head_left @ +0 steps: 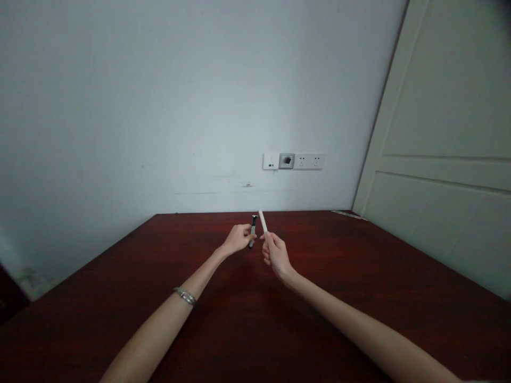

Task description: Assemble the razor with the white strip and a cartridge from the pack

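My left hand (238, 239) is closed, with thumb and fingers pinching a small black-and-grey tool with a short crosspiece on top, like a razor (253, 230). It stands nearly upright, head uppermost; its exact kind is too small to make out. Just to the right, my right hand (276, 254) grips the lower end of a slim white stick (262, 221). The stick leans slightly left, its upper end close to the tool's head, with a narrow gap between the two. Both hands are over the far part of the dark red table (247, 319).
Behind the table is a pale wall (191, 106) with a row of sockets (308, 161). A light panelled door (443, 175) borders the right side. A thin pale strip (348, 215) lies along the table's far right edge.
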Demonstrator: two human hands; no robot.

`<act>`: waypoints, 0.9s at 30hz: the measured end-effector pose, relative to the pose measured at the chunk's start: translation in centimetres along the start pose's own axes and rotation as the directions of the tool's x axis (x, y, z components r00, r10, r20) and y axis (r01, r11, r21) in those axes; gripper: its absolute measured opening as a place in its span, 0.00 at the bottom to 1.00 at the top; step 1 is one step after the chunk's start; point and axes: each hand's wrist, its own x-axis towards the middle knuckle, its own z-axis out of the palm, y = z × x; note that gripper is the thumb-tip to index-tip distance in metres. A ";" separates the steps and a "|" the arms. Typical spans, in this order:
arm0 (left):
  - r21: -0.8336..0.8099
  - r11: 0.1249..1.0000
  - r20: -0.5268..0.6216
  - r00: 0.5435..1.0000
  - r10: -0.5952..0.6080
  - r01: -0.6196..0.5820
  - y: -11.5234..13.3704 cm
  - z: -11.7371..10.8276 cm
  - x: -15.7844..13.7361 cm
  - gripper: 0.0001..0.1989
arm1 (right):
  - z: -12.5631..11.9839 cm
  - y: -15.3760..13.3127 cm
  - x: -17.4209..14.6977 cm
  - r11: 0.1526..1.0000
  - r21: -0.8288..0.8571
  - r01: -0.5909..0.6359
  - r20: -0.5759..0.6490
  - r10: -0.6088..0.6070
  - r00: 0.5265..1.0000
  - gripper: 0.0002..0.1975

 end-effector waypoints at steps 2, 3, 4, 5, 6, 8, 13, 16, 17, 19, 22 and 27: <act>-0.007 1.000 -0.009 1.000 -0.008 0.008 -0.1 0.0 0.1 0.04 | -0.1 0.5 -0.4 0.999 -0.016 -0.035 0.013 0.036 0.999 0.21; -0.008 1.000 -0.014 1.000 -0.010 0.010 -0.2 0.0 0.2 0.05 | -0.1 0.6 -0.6 0.999 -0.021 -0.048 0.020 0.048 0.999 0.21; -0.007 1.000 -0.020 1.000 -0.010 0.010 -0.3 -0.1 0.2 0.05 | -0.1 0.7 -0.7 0.998 -0.019 -0.053 0.025 0.053 0.998 0.21; -0.004 1.000 -0.021 1.000 -0.007 0.007 -0.4 -0.1 0.2 0.05 | -0.1 0.6 -0.7 0.999 -0.013 -0.052 0.026 0.052 0.998 0.21; 0.001 1.000 -0.020 1.000 -0.002 0.002 -0.4 0.0 0.2 0.05 | -0.1 0.5 -0.6 0.999 -0.002 -0.040 0.021 0.040 0.999 0.21; 0.010 1.000 -0.008 1.000 0.011 -0.011 -0.5 0.1 0.1 0.06 | -0.1 0.2 -0.2 1.000 0.019 -0.012 0.009 0.012 1.000 0.21; 0.008 1.000 -0.006 1.000 0.014 -0.014 -0.5 0.1 0.2 0.05 | -0.3 0.3 -0.3 0.999 -0.004 -0.043 0.024 0.043 0.999 0.21; 0.000 1.000 -0.010 1.000 0.001 -0.001 -0.8 -0.1 0.2 0.06 | -0.3 0.3 -0.6 0.998 -0.015 -0.053 0.037 0.053 0.998 0.20; 0.001 1.000 -0.004 1.000 -0.001 0.001 -0.8 -0.1 0.1 0.06 | -0.3 0.2 -0.5 0.999 -0.012 -0.041 0.035 0.042 0.999 0.20; 0.004 1.000 0.012 1.000 0.009 -0.009 -0.8 -0.1 0.1 0.06 | 0.0 0.0 -0.3 1.000 -0.006 -0.014 0.024 0.015 1.000 0.20; 0.005 1.000 0.022 0.999 0.030 -0.030 -0.5 0.0 0.0 0.06 | 0.3 0.2 -0.3 1.000 -0.010 -0.011 0.015 0.011 1.000 0.20; -0.032 0.999 0.011 1.000 -0.019 0.020 -0.4 -0.1 0.2 0.05 | 0.4 0.6 -0.9 0.999 -0.002 -0.037 0.043 0.037 0.998 0.20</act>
